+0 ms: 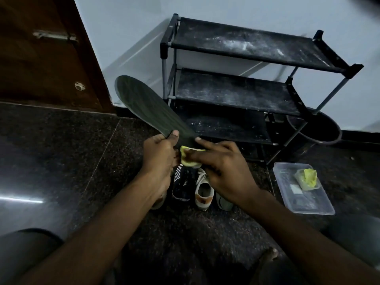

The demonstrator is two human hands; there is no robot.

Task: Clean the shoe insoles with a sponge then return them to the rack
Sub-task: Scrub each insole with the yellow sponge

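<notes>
dark insole [148,108] is slanting up-left from my left hand [160,149], which is pinching its near end; my right hand [224,167] is gripping the yellow sponge [189,159] against that end, the rack [246,44] standing just beyond.

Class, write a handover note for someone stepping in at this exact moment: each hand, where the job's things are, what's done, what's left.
Left hand grips the near end of a dark flat shoe insole, raised and angled away.
Right hand holds a yellow sponge against that same end.
The black three-shelf shoe rack stands ahead by the wall, shelves dusty, no insole seen on them.
Shoes sit on the floor under the hands; a clear plastic tub at right holds a second yellow sponge.
Done: sponge is on this insole.
Left: finish it, clean any others, return them to the rack.
</notes>
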